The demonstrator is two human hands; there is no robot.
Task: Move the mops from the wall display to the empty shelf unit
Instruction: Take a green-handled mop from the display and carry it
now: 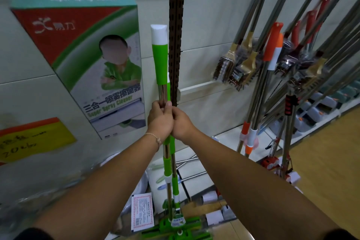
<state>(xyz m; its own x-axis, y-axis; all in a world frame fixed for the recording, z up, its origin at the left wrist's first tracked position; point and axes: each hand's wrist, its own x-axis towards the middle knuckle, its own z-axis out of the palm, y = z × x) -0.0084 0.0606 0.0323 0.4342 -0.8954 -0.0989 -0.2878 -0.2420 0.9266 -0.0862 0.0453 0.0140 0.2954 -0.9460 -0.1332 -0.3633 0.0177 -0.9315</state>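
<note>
Two green mops (161, 60) stood upright before the slotted wall upright (176, 15), their heads (175, 230) low near the floor. We held both shafts together, with left hand (159, 121) and right hand (182, 124) curled round the bare metal section (162, 93) just below the green grip. We judged them light, stiff and long. The polished metal looked slippery, so a firm mid-shaft hold suited.
</note>
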